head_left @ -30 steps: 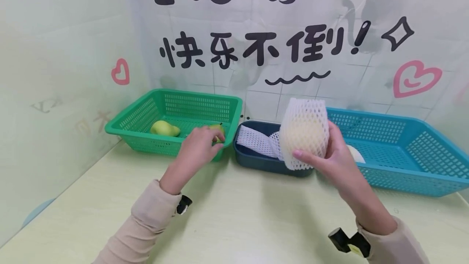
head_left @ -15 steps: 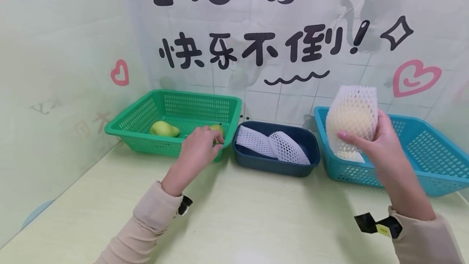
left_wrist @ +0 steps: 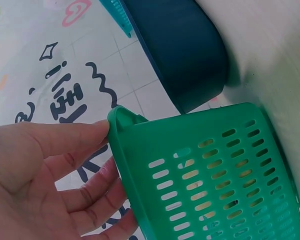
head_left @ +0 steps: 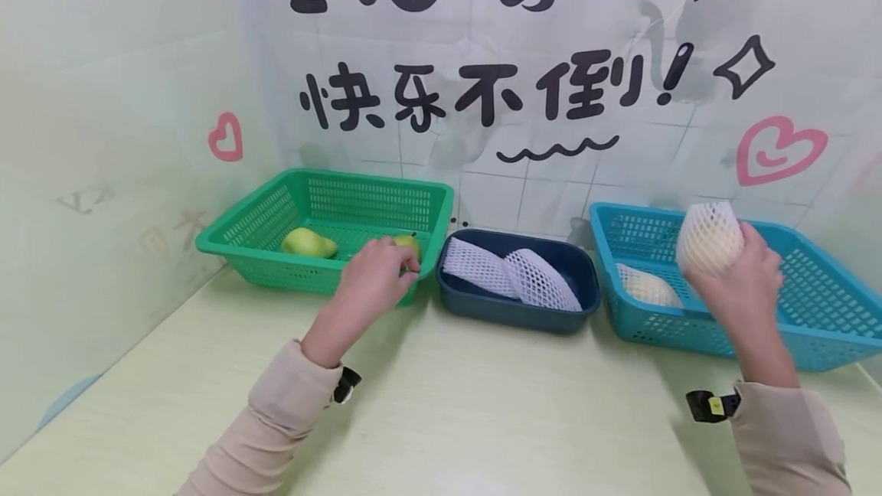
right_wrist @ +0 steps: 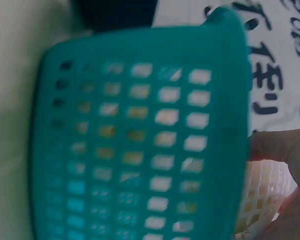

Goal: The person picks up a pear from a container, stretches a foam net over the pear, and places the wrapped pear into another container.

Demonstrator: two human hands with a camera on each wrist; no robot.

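Note:
My right hand (head_left: 744, 282) grips a pale yellow fruit in a white foam net (head_left: 710, 239), over the blue basket (head_left: 813, 343). In the right wrist view, thumb and fingers curl round the net. Another netted fruit (head_left: 648, 288) lies inside at the basket's left end. My left hand (head_left: 375, 274) is at the front right corner of the green basket (head_left: 276, 262). Its thumb touches the rim in the left wrist view, with the other fingers loosely bent behind. Just beyond those fingers is a green pear (head_left: 408, 242), partly hidden. A yellow-green pear (head_left: 306, 242) lies further left.
Between the baskets stands a dark blue tub (head_left: 513, 316) holding two white foam nets, one left (head_left: 478, 266) and one right (head_left: 543, 279). All three containers stand on a pale table (head_left: 468, 404) against a wall (head_left: 565, 182) with black lettering.
My right hand has carried the netted fruit rightward from in front of the dark tub to over the blue basket, now lower and turned. My left hand has stayed put.

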